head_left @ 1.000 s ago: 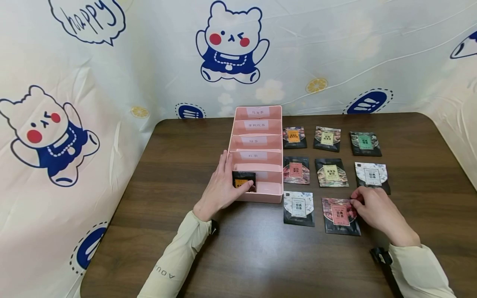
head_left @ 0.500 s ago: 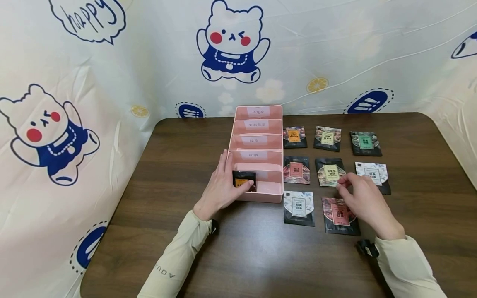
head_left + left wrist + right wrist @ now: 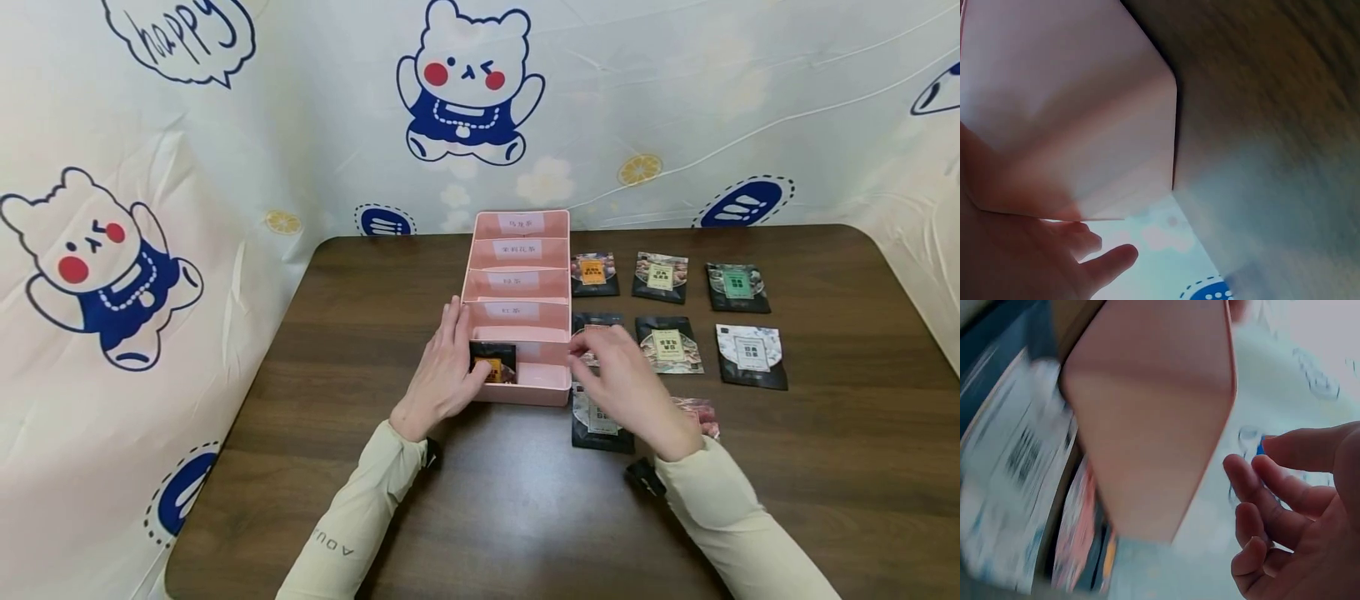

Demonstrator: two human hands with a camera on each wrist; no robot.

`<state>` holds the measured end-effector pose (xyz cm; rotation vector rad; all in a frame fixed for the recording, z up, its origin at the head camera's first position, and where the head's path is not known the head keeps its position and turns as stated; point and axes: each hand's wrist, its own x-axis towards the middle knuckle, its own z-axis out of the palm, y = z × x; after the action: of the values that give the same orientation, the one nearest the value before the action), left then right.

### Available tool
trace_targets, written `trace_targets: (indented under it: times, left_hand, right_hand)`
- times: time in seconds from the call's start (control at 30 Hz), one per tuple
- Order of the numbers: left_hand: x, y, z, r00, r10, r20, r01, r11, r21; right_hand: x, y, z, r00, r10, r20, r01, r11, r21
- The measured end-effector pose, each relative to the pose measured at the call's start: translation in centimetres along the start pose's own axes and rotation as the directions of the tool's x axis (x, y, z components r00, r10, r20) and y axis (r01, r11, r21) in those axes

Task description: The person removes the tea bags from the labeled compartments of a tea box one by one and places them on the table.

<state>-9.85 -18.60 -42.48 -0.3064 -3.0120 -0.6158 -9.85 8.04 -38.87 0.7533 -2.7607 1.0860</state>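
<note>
A long pink divided box (image 3: pixel 515 397) stands on the table, with white labels on its compartment walls. My left hand (image 3: pixel 446 375) rests on its left rim, fingers straight along the outside and thumb inside. In the nearest compartment a black tea sachet (image 3: pixel 504 353) with an orange label stands beside that thumb. My right hand (image 3: pixel 630 387) hovers near the box's front right side, over a red-labelled sachet (image 3: pixel 596 320) and a white sachet (image 3: pixel 592 429), partly covering both. In the right wrist view its fingers are loosely bent, with nothing seen between them.
More sachets lie right of the box: an orange-labelled one (image 3: pixel 593 273), a cream one (image 3: pixel 660 277), a green one (image 3: pixel 738 287), a yellow one (image 3: pixel 670 344) and a white one (image 3: pixel 752 357). A red sachet (image 3: pixel 701 414) is mostly hidden by the right wrist. A printed cloth (image 3: pixel 330 125) hangs behind.
My right hand has moved left from the red and white sachets at the right to the box's side. My left thumb has shifted slightly left off the sachet in the box.
</note>
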Motion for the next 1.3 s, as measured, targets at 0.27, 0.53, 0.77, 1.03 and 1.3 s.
trace_targets:
  times: [0.27, 0.53, 0.77, 1.03, 1.3]
  left_hand:
    - [0.1, 0.1, -0.1, 1.0, 0.005, 0.017, -0.006, 1.0, 0.017]
    - [0.0, 0.1, 0.0, 1.0, 0.003, 0.029, -0.004, 0.999, 0.052]
    - [0.0, 0.2, -0.1, 0.999, -0.007, 0.032, 0.006, 0.999, 0.052]
    - [-0.1, 0.2, -0.2, 0.999, -0.009, 0.033, 0.007, 0.999, 0.05]
    - [-0.1, 0.2, -0.2, 0.999, -0.017, 0.029, 0.016, 0.999, 0.051]
  right_hand:
    - [1.8, -2.6, 2.8, 0.998, -0.027, 0.054, 0.028, 0.999, -0.03]
    - [2.7, -3.5, 4.2, 0.996, 0.006, 0.085, -0.002, 0.999, -0.054]
    - [3.2, -3.9, 5.0, 0.994, 0.032, 0.108, -0.025, 0.998, -0.063]
    - [3.5, -4.1, 5.5, 0.994, 0.016, 0.11, -0.011, 0.999, -0.048]
    - [3.5, -4.1, 5.9, 0.993, 0.01, 0.114, -0.001, 0.997, -0.077]
